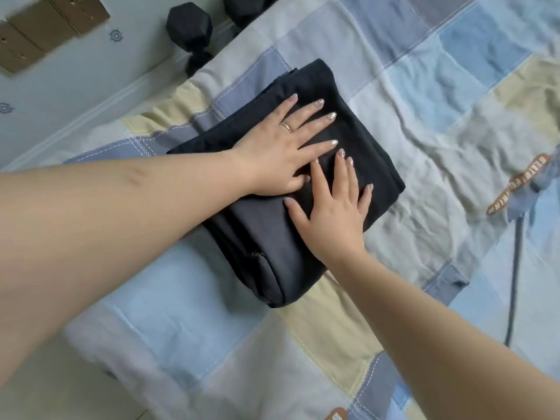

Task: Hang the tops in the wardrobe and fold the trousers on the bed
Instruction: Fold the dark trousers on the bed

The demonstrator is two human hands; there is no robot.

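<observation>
My left hand (272,153) and right hand (330,216) press flat — fingers spread — on the folded trousers (303,268), perhaps two pairs, on the bed (424,116).

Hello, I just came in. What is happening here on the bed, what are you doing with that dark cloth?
A person is folding dark trousers on the checked bedspread. The trousers already lie in a compact folded stack. The left hand and the right hand both rest flat on top with fingers spread, pressing it smooth. Black dumbbells lie on the floor beside the bed.
</observation>
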